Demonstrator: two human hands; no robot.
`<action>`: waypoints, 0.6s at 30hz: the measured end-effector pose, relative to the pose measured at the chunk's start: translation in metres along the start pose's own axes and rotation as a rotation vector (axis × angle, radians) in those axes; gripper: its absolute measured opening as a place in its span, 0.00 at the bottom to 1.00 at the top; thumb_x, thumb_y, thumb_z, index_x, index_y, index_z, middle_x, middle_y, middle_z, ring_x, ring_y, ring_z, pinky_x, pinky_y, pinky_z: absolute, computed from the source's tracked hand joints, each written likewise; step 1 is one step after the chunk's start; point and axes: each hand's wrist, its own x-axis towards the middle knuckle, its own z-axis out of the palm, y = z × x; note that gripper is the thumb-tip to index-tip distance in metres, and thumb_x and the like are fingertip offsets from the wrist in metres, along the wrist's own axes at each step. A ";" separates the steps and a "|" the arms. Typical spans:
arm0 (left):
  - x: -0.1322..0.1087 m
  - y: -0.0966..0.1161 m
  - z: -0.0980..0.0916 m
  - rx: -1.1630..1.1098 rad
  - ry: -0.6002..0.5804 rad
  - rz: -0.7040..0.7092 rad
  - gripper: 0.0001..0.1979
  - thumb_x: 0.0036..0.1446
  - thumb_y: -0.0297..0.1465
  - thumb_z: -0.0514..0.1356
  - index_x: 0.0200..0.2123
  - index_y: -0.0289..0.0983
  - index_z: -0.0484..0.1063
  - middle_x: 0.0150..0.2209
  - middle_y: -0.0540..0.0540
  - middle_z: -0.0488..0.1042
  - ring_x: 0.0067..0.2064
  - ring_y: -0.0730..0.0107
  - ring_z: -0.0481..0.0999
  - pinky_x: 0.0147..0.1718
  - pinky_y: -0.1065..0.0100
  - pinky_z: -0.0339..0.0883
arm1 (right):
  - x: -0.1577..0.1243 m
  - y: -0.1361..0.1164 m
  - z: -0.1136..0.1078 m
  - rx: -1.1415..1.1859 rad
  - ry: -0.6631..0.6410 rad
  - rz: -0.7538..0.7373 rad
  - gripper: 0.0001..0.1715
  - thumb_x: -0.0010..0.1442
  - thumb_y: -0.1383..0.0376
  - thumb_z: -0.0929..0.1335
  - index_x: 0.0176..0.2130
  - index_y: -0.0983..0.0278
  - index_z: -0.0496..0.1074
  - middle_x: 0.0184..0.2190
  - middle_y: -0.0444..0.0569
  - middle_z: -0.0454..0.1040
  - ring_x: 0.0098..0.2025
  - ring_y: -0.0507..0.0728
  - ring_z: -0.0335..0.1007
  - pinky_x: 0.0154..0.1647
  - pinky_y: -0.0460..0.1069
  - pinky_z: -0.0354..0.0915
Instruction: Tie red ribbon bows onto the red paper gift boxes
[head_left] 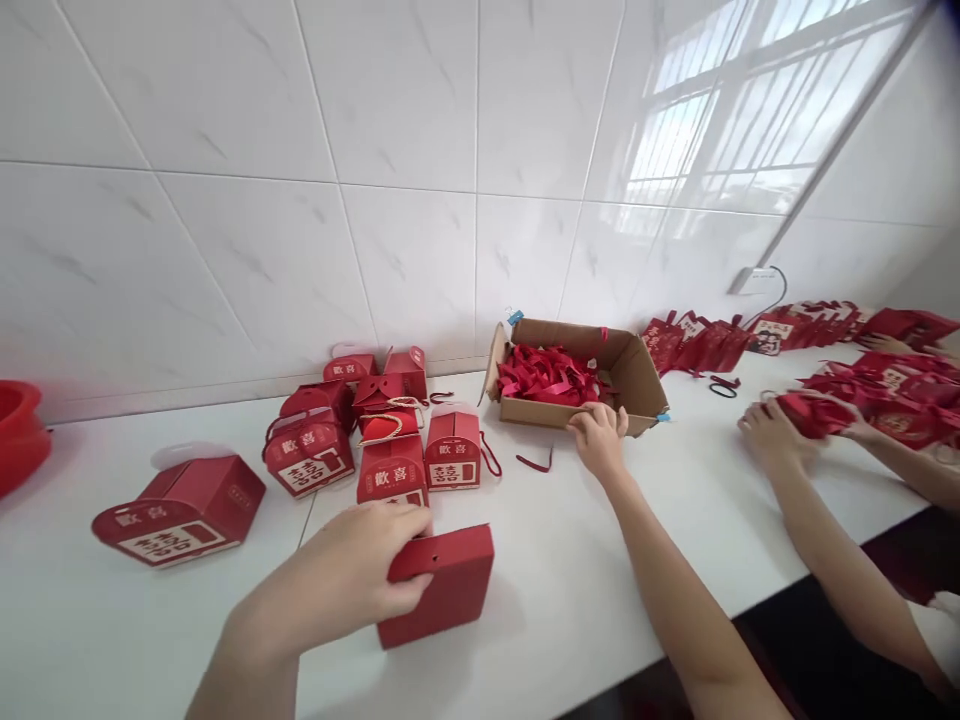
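My left hand (pixel 367 560) is closed on a small red gift box (pixel 450 590), held by its upper edge near the front of the white table. A small hole shows in the box's top strip. My right hand (pixel 602 437) has its fingers bent at the near wall of an open cardboard box (pixel 525 410), gripping the rim. Inside lies a tangle of red ribbons (pixel 551 375). Just beyond my left hand are several red boxes with white lettering, including an upright one (pixel 453 450) with a cord loop at its side.
Another red box (pixel 187 505) lies at the left, near a red plastic basin (pixel 19 435). A loose ribbon piece (pixel 534 463) and a black ring (pixel 723 390) rest on the table (pixel 570 570). At right, a co-worker's hands (pixel 780 440) handle a red item beside red packets (pixel 900 390). A tiled wall stands behind.
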 end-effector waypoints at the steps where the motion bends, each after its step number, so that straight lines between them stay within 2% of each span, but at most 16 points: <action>1: 0.006 0.011 0.004 -0.004 -0.021 0.043 0.05 0.52 0.35 0.55 0.27 0.41 0.66 0.28 0.52 0.72 0.30 0.67 0.70 0.27 0.69 0.59 | -0.009 0.001 0.009 -0.032 0.021 -0.002 0.11 0.62 0.65 0.62 0.30 0.60 0.71 0.41 0.51 0.71 0.49 0.61 0.61 0.59 0.64 0.38; 3: 0.015 0.027 0.013 -0.032 -0.045 0.106 0.08 0.57 0.37 0.52 0.30 0.40 0.67 0.31 0.49 0.72 0.34 0.64 0.70 0.33 0.66 0.62 | -0.027 0.004 0.017 -0.080 0.070 -0.033 0.10 0.62 0.65 0.63 0.31 0.60 0.71 0.42 0.51 0.72 0.49 0.60 0.62 0.59 0.61 0.39; 5: 0.022 0.034 0.020 -0.092 -0.051 0.136 0.13 0.57 0.44 0.54 0.37 0.41 0.69 0.37 0.47 0.73 0.39 0.59 0.71 0.38 0.62 0.63 | -0.041 0.007 0.018 -0.100 0.101 -0.076 0.10 0.63 0.65 0.63 0.32 0.61 0.72 0.42 0.50 0.73 0.47 0.59 0.63 0.57 0.59 0.41; 8: 0.042 0.035 0.018 -0.307 -0.089 0.251 0.34 0.48 0.55 0.59 0.54 0.43 0.63 0.49 0.43 0.71 0.48 0.54 0.70 0.44 0.61 0.65 | -0.052 0.006 0.019 -0.104 0.102 -0.104 0.10 0.63 0.67 0.64 0.32 0.61 0.72 0.42 0.50 0.74 0.46 0.58 0.64 0.53 0.57 0.44; 9: 0.055 0.036 0.014 -0.397 -0.109 0.316 0.36 0.50 0.57 0.57 0.57 0.44 0.59 0.51 0.43 0.70 0.49 0.56 0.70 0.45 0.62 0.66 | -0.054 0.005 0.020 -0.105 0.102 -0.102 0.10 0.63 0.67 0.64 0.31 0.61 0.73 0.42 0.50 0.74 0.46 0.58 0.64 0.52 0.56 0.44; 10: 0.072 0.038 0.010 -0.483 -0.114 0.399 0.33 0.56 0.56 0.49 0.57 0.42 0.58 0.51 0.42 0.70 0.48 0.59 0.71 0.45 0.62 0.66 | -0.055 0.003 0.022 -0.106 0.105 -0.095 0.10 0.63 0.67 0.64 0.31 0.61 0.73 0.42 0.50 0.74 0.46 0.58 0.64 0.52 0.56 0.44; 11: 0.092 0.043 0.007 -0.508 -0.088 0.422 0.30 0.60 0.53 0.43 0.57 0.41 0.57 0.51 0.41 0.69 0.49 0.60 0.71 0.46 0.62 0.67 | -0.056 0.002 0.025 -0.107 0.110 -0.087 0.09 0.63 0.67 0.65 0.31 0.61 0.73 0.43 0.50 0.74 0.46 0.58 0.63 0.52 0.56 0.44; 12: 0.116 0.049 0.004 -0.445 -0.036 0.411 0.28 0.62 0.51 0.43 0.58 0.41 0.56 0.53 0.40 0.67 0.50 0.60 0.70 0.47 0.61 0.67 | -0.057 0.001 0.027 -0.107 0.114 -0.081 0.09 0.62 0.67 0.65 0.32 0.61 0.73 0.43 0.50 0.74 0.46 0.58 0.63 0.52 0.56 0.43; 14: 0.170 0.066 0.004 -0.169 0.091 0.410 0.31 0.59 0.47 0.53 0.62 0.41 0.52 0.60 0.37 0.60 0.57 0.54 0.65 0.52 0.55 0.64 | -0.057 0.001 0.031 -0.104 0.121 -0.075 0.08 0.62 0.67 0.65 0.32 0.61 0.74 0.43 0.49 0.74 0.47 0.58 0.63 0.52 0.56 0.43; 16: 0.224 0.082 0.010 0.172 0.138 0.391 0.37 0.56 0.38 0.60 0.65 0.41 0.48 0.66 0.32 0.48 0.64 0.42 0.52 0.55 0.44 0.58 | -0.057 0.002 0.032 -0.098 0.122 -0.076 0.08 0.62 0.67 0.66 0.32 0.60 0.74 0.43 0.49 0.74 0.47 0.58 0.62 0.51 0.56 0.43; 18: 0.271 0.093 0.020 0.455 0.095 0.397 0.48 0.48 0.28 0.66 0.67 0.47 0.43 0.69 0.36 0.32 0.67 0.33 0.33 0.55 0.32 0.50 | -0.057 0.003 0.032 -0.089 0.128 -0.077 0.08 0.62 0.67 0.66 0.31 0.60 0.74 0.43 0.49 0.73 0.47 0.58 0.62 0.51 0.56 0.43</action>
